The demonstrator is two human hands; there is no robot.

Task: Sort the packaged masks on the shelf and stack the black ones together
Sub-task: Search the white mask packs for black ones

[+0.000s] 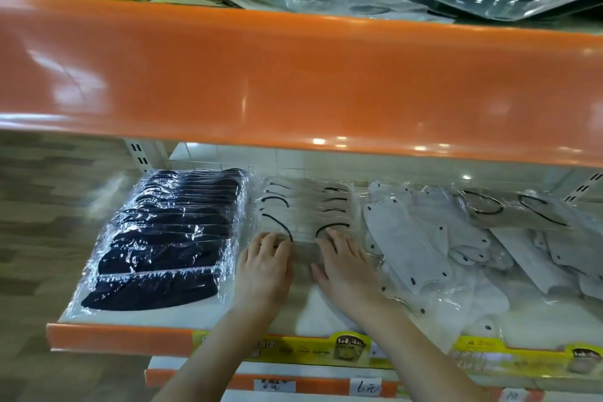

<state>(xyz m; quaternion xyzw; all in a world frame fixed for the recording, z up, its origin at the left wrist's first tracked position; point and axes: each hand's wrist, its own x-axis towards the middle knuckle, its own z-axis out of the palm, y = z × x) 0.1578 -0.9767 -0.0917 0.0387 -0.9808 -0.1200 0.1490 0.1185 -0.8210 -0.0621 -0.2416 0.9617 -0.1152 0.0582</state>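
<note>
Both grips spread flat on the middle stack of grey packaged masks (306, 215): left hand (266, 266) pressing its near-left part, right hand (344, 266) its near-right part, fingers straight; just left of that stack, touching it, black packaged masks (169, 238) overlapped in one row on the shelf (120, 336); right of that stack, white packaged masks (421, 245) strewn loosely; above, orange shelf edge (293, 75).
</note>
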